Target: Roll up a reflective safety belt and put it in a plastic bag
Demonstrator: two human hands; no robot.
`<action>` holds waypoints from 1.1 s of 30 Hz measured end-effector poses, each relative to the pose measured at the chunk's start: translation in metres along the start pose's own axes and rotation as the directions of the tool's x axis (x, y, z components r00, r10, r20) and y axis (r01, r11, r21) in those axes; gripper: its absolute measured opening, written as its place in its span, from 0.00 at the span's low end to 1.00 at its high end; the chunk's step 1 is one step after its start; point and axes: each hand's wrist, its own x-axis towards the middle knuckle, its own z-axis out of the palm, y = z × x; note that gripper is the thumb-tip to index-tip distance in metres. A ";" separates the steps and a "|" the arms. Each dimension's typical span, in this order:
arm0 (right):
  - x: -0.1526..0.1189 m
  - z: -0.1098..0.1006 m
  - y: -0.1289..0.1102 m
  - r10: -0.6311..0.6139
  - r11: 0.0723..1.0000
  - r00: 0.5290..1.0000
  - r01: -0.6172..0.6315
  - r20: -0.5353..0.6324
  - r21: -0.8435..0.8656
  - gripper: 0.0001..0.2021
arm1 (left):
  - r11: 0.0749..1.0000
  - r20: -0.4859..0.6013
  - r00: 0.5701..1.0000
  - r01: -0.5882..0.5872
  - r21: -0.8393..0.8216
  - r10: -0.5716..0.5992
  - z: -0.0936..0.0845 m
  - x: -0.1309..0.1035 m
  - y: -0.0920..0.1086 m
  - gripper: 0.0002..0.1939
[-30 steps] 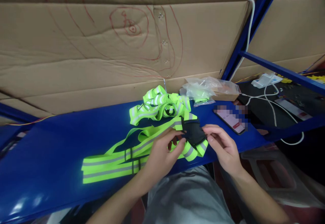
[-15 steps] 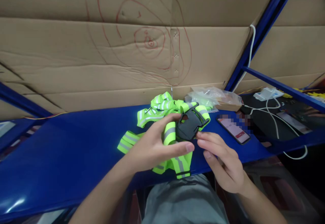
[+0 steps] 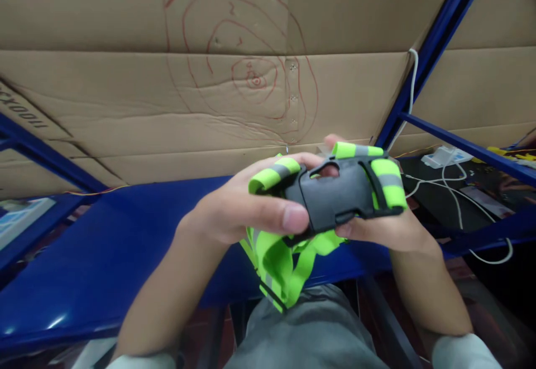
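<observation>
Item: black buckle (image 3: 335, 195), raised over the blue bench (image 3: 125, 257), long axis nine to three o'clock, slotted end pointing slightly above three. My left hand (image 3: 238, 201): thumb and fingers clasping its nine-o'clock end. My right hand (image 3: 379, 232): gripping its three-o'clock half from behind. Green strap (image 3: 276, 257): looped through, hanging toward seven.

You get soft, fairly dim light, with white glare on the surface (image 3: 104, 268) at lower left and a dull sheen on the buckle (image 3: 337, 193). Below the surface it falls dark; your picture is slightly blurred, stretched towards its edges.
</observation>
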 end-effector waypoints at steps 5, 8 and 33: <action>0.024 0.000 0.025 0.070 0.844 0.954 -0.213 0.293 0.493 0.19 | 0.948 0.143 0.990 0.041 -0.315 0.005 -0.016 0.014 -0.012 0.21; 0.027 0.002 0.040 0.108 0.728 0.971 -0.223 0.213 0.648 0.19 | 0.956 0.003 1.000 -0.024 -0.291 0.026 -0.028 0.019 -0.031 0.32; 0.028 0.011 0.059 0.222 0.899 0.967 -0.153 -0.124 0.411 0.31 | 0.895 -0.312 0.920 -0.330 -0.300 0.235 0.000 0.085 0.009 0.16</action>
